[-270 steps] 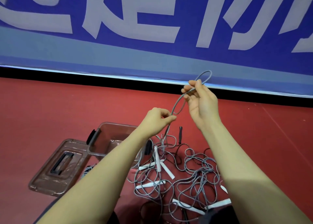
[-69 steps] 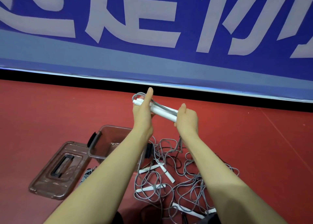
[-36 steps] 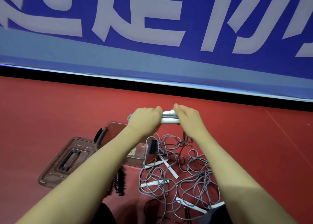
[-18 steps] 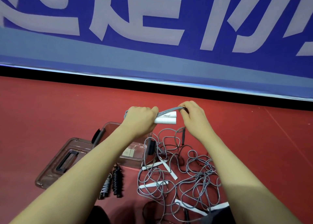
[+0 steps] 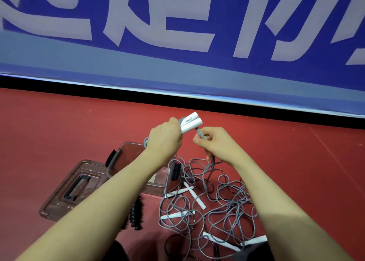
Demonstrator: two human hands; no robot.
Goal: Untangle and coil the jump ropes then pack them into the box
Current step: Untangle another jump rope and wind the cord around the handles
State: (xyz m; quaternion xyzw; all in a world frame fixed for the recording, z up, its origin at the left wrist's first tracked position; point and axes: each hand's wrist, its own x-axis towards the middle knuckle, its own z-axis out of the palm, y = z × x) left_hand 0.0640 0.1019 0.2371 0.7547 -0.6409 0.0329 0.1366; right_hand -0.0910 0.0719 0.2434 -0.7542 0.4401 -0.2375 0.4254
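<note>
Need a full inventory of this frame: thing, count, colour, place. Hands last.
held jump rope: one, two white handles side by side with grey cord, raised above the box
tangled jump ropes: count unclear, grey cords with white handles, heaped on the floor right of the box
box: one, clear brownish with black latches, on the floor under the left forearm
lid: one, clear brownish with a black handle, flat on the floor left of the box
black ribbed handles: seemingly a pair, on the floor near the box's front
floor: red
banner: blue with pale lettering, along the back
left hand: grips the two white handles
right hand: pinches the grey cord just below the handles
</note>
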